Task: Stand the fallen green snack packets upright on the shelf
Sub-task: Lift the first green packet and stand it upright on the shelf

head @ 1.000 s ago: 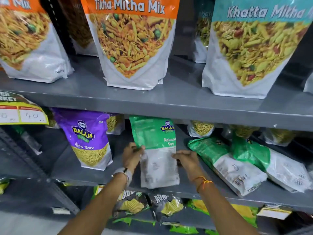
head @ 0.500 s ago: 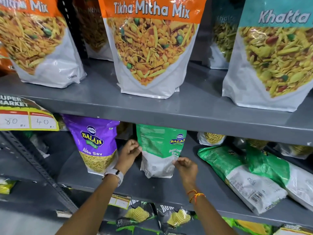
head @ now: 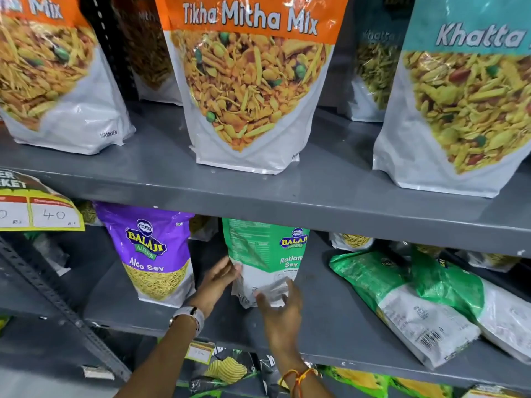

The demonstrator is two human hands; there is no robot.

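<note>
Head view: upright green packet [head: 265, 259] between hands.

1. A green packet [head: 265, 254] stands upright on the middle shelf [head: 330, 320], just right of a purple packet [head: 152, 251].
2. The left hand [head: 214, 285] rests flat against the green packet's left edge; a watch [head: 189, 315] sits on that wrist.
3. The right hand [head: 280, 314] spreads over the packet's white lower front — fingers touching it, not closed around it.
4. Two more green packets [head: 402, 300] lie flat to the right, overlapping one another.
5. On the upper shelf [head: 287, 196] stand large orange pouches [head: 247, 81] and a teal pouch [head: 465, 104].
6. A yellow price tag [head: 40, 211] hangs at far left.
</note>
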